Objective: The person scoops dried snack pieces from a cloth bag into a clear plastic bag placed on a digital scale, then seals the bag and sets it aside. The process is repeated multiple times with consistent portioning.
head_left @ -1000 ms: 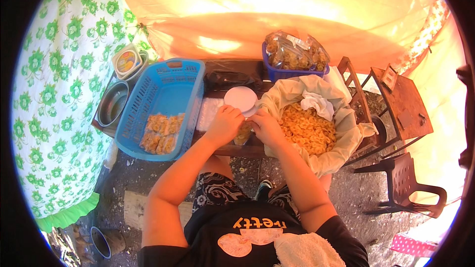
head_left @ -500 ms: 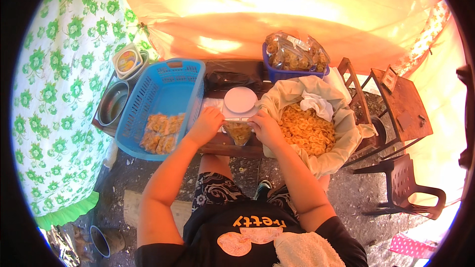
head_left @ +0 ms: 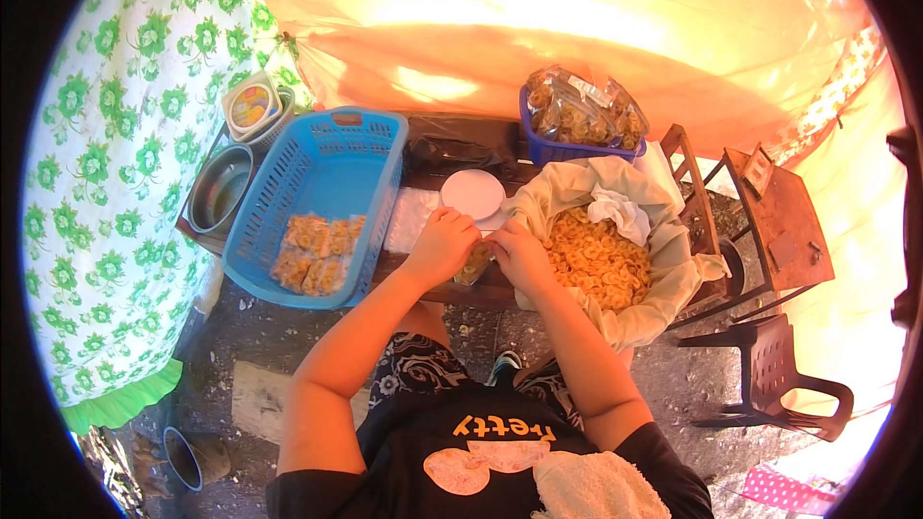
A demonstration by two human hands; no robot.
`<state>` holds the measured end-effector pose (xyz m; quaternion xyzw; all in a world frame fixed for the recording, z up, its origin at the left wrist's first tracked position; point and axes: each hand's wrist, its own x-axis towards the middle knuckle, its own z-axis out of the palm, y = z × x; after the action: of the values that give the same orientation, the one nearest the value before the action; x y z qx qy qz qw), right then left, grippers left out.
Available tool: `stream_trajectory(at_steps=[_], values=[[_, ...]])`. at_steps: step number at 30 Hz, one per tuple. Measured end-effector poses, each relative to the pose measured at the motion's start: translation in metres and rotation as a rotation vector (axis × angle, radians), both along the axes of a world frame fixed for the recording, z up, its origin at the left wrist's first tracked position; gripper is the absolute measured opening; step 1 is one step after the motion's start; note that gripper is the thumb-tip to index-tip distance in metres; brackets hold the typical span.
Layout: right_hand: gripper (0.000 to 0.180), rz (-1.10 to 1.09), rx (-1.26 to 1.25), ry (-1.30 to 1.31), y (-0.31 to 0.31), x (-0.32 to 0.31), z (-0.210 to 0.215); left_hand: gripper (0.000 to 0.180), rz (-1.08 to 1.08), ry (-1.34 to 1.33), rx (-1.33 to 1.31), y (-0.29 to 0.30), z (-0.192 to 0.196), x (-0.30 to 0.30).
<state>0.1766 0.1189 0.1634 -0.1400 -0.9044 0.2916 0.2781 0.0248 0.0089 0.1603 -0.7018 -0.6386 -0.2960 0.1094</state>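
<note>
Close together in front of a small scale with a round white plate (head_left: 472, 194), my two hands grip the top of a clear plastic bag (head_left: 471, 269). Yellowish chips fill the bag, which hangs down between them. My left hand (head_left: 444, 245) has its fingers closed on the bag's left upper edge. On the right upper edge, my right hand (head_left: 522, 255) pinches the plastic. Part of the bag is hidden behind the hands. Right of them stands a cloth-lined basket (head_left: 663, 298) holding many loose yellow chips (head_left: 596, 259).
At the left, a light blue plastic basket (head_left: 327, 159) holds several filled bags (head_left: 322, 250). Flat clear plastic bags (head_left: 413, 216) lie beside it. Behind sits a dark blue crate (head_left: 577, 152) of bagged goods. A metal pot (head_left: 220, 190) and a brown chair (head_left: 774, 375) flank the bench.
My hands have come closer together, the left moving right. The bag's top edge, stretched between them before, is now gathered and mostly covered by my fingers. The view has shifted slightly.
</note>
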Motion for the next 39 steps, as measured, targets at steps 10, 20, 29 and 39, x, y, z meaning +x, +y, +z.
stream_trajectory(at_steps=[10,20,29,39], values=[[0.008,0.004,-0.068,-0.04,0.0,-0.002,-0.004,0.008,0.049,0.093,-0.011,-0.027,-0.007,-0.025],[0.01,-0.034,-0.117,-0.046,-0.003,-0.003,0.0,0.006,0.151,-0.17,-0.055,-0.035,-0.001,-0.036],[0.008,-0.026,0.11,-0.034,-0.006,-0.008,0.004,0.005,0.058,-0.048,0.006,-0.009,0.003,-0.005],[0.014,-0.089,0.078,-0.018,-0.006,-0.007,0.0,0.006,0.157,-0.117,0.067,-0.04,-0.01,-0.041]])
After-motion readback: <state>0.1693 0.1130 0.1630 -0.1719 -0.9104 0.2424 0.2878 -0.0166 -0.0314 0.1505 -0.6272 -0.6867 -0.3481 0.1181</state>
